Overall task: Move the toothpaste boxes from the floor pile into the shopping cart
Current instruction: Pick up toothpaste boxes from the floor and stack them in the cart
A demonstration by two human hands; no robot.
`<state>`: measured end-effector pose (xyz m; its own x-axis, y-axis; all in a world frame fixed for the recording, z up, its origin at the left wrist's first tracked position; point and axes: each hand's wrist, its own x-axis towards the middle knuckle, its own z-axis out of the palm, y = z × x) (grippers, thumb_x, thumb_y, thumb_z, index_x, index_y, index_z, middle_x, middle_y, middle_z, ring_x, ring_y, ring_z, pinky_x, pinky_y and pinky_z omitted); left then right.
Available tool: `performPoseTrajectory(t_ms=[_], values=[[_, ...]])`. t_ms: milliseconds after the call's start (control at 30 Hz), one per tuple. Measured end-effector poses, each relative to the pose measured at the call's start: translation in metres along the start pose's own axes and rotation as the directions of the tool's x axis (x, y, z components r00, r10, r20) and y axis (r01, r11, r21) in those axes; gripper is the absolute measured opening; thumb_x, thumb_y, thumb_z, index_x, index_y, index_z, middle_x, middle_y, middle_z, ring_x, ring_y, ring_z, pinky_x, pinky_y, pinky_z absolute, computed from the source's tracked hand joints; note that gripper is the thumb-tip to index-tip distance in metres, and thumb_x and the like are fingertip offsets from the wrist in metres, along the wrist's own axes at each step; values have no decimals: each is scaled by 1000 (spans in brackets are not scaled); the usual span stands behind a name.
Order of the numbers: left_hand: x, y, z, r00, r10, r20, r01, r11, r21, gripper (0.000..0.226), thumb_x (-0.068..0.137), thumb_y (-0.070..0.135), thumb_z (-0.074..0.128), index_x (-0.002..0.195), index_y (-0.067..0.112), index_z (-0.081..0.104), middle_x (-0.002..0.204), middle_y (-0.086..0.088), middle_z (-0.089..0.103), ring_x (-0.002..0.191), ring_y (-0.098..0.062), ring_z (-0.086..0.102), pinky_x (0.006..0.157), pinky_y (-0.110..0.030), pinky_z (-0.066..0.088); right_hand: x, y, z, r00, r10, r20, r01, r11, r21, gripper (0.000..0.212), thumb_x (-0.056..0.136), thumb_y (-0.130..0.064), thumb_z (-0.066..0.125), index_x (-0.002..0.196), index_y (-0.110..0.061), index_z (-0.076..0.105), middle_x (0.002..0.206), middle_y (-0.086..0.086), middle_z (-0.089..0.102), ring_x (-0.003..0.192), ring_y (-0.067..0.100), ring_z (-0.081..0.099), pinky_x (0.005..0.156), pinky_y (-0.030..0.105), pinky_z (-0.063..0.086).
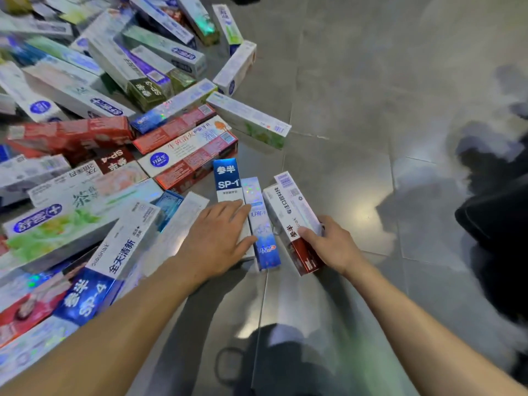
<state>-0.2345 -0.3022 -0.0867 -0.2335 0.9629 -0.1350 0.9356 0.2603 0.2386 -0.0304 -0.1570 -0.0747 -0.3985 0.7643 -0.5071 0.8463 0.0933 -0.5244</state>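
Two hands in frame, both low centre, both on boxes at the edge of the pile.

Left hand (220, 238): fingers straight and spread, palm down, lying flat over the near half of the blue-and-white SP-1 box (227, 178). No curl round it, just pressing/resting. Thumb tip touches the holographic silver-blue box (260, 224) lying just beside it at 3 o'clock.

Right hand (328, 244): thumb on top, fingers curled underneath the white-and-red box (294, 218), pinching it near its red end. Box is tilted, barcode end pointing to 12 o'clock, sitting just beside the holographic one at its 3 o'clock. Cannot tell if it is clear of the floor.

These three boxes lie roughly parallel, long axes running 12 to 6, on the grey tiled floor (357, 81).

Toothpaste pile (94, 138) fills the frame from 8 o'clock round to 12: dozens of boxes, mixed orientation, overlapping. A red box (71, 135) sits at 10 o'clock of the left hand, a blue SP-4 box (85, 295) at its 8 o'clock, and a white-green box (248, 120) marks the pile's outer edge at 12 o'clock.

Dark blurred shape (500, 224) at the frame's 3 o'clock edge; cannot identify it.
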Motion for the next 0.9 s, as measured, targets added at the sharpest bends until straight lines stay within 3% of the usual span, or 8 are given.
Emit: performPoseTrajectory(t_ms=[167, 333, 467, 567, 633, 767, 833, 900], values=[[-3, 10, 9, 999, -23, -27, 22, 999, -50, 74, 94, 64, 36, 151, 16, 41, 153, -7, 45, 139, -26, 42, 116, -45, 35, -11, 11, 12, 999, 17, -51, -12, 996, 93, 19, 98, -32, 62, 105, -15, 58, 106, 3, 68, 93, 21, 63, 74, 29, 44], [-3, 7, 7, 999, -12, -48, 9, 999, -49, 77, 91, 65, 33, 147, 15, 46, 149, -8, 51, 134, -27, 47, 113, -46, 39, -17, 7, 20, 1000, 0, 16, -2, 992, 128, 28, 90, -41, 70, 95, -25, 47, 108, -1, 68, 95, 18, 69, 86, 44, 58], [-5, 16, 8, 997, -60, -38, 55, 992, -114, 66, 97, 56, 50, 148, 15, 43, 150, -5, 48, 135, -24, 43, 113, -44, 37, -13, -4, 22, 998, 59, 13, -60, 988, 141, 39, 83, -38, 75, 103, -22, 46, 115, 2, 67, 104, 22, 67, 95, 44, 54], [-4, 28, 10, 998, -55, -38, 50, 990, -133, 67, 97, 59, 46, 147, 15, 44, 146, -5, 51, 130, -24, 46, 110, -43, 40, -10, -10, 23, 991, 112, 67, -124, 968, 217, 26, 81, -25, 80, 84, -21, 55, 105, 4, 71, 92, 22, 69, 88, 37, 57], [-1, 35, 8, 996, -82, -28, 77, 985, -153, 65, 98, 58, 47, 148, 15, 43, 143, -5, 52, 127, -23, 46, 107, -41, 41, -11, -9, 24, 990, 124, 66, -137, 959, 250, 30, 80, -23, 81, 76, -25, 51, 99, 3, 69, 88, 21, 68, 82, 35, 56], [5, 55, 3, 976, -217, 2, 207, 932, -299, 65, 97, 56, 52, 148, 18, 38, 136, -6, 53, 122, -24, 50, 103, -41, 44, -14, 8, 22, 987, 160, -31, -138, 922, 361, 38, 82, -26, 77, 97, -16, 43, 111, 7, 64, 98, 24, 65, 80, 37, 55], [7, 67, 8, 951, -308, 43, 300, 876, -378, 67, 93, 60, 57, 143, 19, 36, 132, -6, 58, 117, -26, 57, 96, -44, 50, -19, 17, 18, 983, 174, -66, -129, 894, 430, 46, 84, -24, 76, 109, -12, 39, 110, 6, 62, 94, 21, 63, 74, 32, 53], [10, 79, 15, 912, -404, 68, 393, 816, -425, 69, 88, 66, 60, 133, 19, 37, 124, -6, 60, 110, -28, 60, 90, -45, 53, -24, 26, 14, 976, 171, -133, -97, 895, 436, 49, 84, -24, 77, 112, -13, 38, 105, 1, 60, 92, 20, 62, 77, 33, 52]])
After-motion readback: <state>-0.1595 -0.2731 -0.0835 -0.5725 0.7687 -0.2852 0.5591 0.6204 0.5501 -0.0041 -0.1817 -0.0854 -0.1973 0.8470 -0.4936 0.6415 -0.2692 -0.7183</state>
